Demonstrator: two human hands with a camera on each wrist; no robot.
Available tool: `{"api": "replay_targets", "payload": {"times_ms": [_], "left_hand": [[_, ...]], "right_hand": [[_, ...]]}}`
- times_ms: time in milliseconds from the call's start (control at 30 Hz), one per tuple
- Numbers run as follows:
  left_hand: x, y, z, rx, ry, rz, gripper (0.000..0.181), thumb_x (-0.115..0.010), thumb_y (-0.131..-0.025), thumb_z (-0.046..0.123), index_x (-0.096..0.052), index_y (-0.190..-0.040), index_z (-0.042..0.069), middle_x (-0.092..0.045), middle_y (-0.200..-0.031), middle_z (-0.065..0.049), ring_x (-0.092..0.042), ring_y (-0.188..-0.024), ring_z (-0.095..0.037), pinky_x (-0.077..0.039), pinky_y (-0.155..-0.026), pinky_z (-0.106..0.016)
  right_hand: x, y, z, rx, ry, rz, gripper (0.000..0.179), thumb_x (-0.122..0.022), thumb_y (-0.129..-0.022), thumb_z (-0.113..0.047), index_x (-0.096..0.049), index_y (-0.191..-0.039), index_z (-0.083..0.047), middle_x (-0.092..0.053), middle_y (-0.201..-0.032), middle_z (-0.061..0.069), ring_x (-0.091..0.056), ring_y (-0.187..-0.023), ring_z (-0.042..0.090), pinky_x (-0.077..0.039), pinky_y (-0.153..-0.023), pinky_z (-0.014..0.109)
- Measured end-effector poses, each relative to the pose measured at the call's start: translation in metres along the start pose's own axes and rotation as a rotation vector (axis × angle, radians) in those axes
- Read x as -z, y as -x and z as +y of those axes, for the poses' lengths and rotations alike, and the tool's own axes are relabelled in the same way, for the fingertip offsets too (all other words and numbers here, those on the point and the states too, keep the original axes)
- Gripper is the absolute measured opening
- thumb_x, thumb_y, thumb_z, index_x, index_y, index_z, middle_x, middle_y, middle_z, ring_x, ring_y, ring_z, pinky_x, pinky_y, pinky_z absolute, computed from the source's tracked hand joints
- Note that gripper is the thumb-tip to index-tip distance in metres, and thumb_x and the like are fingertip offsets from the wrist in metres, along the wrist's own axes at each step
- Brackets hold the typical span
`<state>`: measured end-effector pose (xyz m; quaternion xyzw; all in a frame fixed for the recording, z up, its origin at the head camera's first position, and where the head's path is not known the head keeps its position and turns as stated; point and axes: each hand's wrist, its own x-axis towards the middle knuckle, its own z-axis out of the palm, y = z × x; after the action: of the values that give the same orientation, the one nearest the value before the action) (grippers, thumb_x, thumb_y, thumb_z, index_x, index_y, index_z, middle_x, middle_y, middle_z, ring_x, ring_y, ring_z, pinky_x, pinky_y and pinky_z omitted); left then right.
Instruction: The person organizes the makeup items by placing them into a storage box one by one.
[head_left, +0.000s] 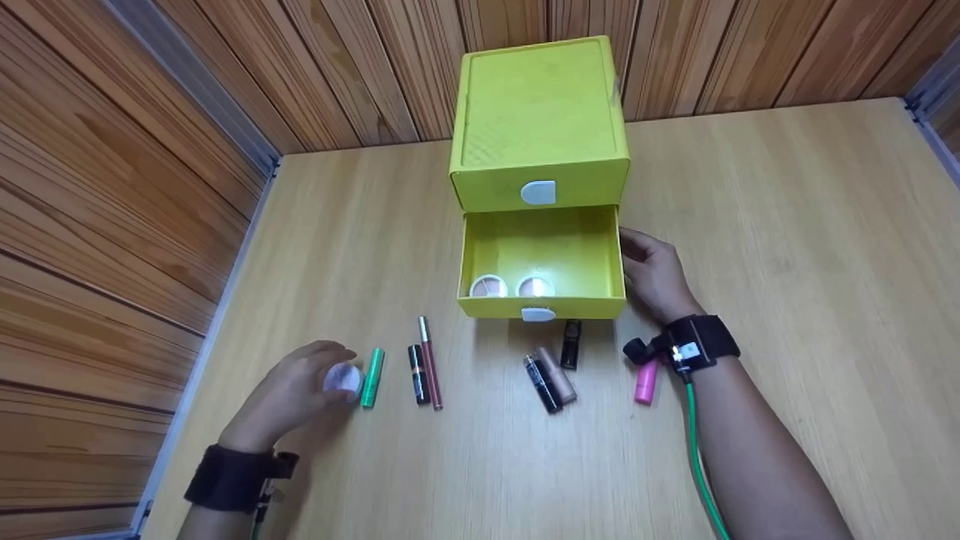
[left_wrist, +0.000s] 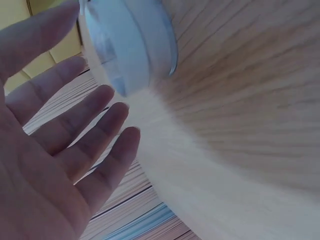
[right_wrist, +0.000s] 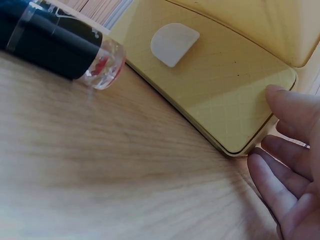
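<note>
On the left of the head view, my left hand (head_left: 296, 386) is at a small round whitish jar (head_left: 343, 380). In the left wrist view the jar (left_wrist: 132, 45) stands on the table, near the thumb and index fingertips, and the other fingers are spread. Whether the fingertips touch it I cannot tell. My right hand (head_left: 658, 277) is at the right side of the pulled-out lower drawer (head_left: 495, 308) of a yellow cabinet (head_left: 544, 109). In the right wrist view its thumb (right_wrist: 285, 102) lies at the drawer front's corner, fingers extended beside it.
Two round compacts (head_left: 489, 286) lie inside the drawer. Before it lie a green tube (head_left: 373, 379), a dark tube (head_left: 418, 375), a slim pink pencil-like stick (head_left: 431, 373), several dark and mauve tubes (head_left: 555, 375) and a pink tube (head_left: 646, 382). Wood-panelled walls stand behind and left.
</note>
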<state>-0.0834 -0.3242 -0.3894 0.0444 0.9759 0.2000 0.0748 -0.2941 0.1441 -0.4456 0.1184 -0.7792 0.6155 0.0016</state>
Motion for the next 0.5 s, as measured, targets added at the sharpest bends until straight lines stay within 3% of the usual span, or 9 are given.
{"api": "replay_targets", "payload": {"times_ms": [267,500], "left_hand": [[-0.005,-0.002,0.000,0.023,0.017,-0.044,0.049,-0.084,-0.076,0.018,-0.067,-0.122,0.014,-0.060,-0.124,-0.005,-0.057,-0.113,-0.025,-0.050,-0.091,-0.046],[-0.005,-0.003,0.001,0.032,0.036,-0.067,0.046,-0.083,-0.077,0.018,-0.068,-0.120,0.013,-0.065,-0.114,0.000,-0.060,-0.105,-0.019,-0.053,-0.087,-0.042]], "right_hand": [[-0.002,0.011,-0.031,0.018,0.013,-0.012,0.040,-0.060,-0.096,-0.006,-0.053,-0.133,0.007,-0.056,-0.131,0.024,-0.052,-0.123,0.033,-0.039,-0.105,0.039],[-0.002,0.014,-0.038,0.001,0.006,-0.017,0.040,-0.059,-0.096,-0.004,-0.052,-0.133,0.008,-0.055,-0.132,0.024,-0.051,-0.124,0.034,-0.039,-0.106,0.040]]}}
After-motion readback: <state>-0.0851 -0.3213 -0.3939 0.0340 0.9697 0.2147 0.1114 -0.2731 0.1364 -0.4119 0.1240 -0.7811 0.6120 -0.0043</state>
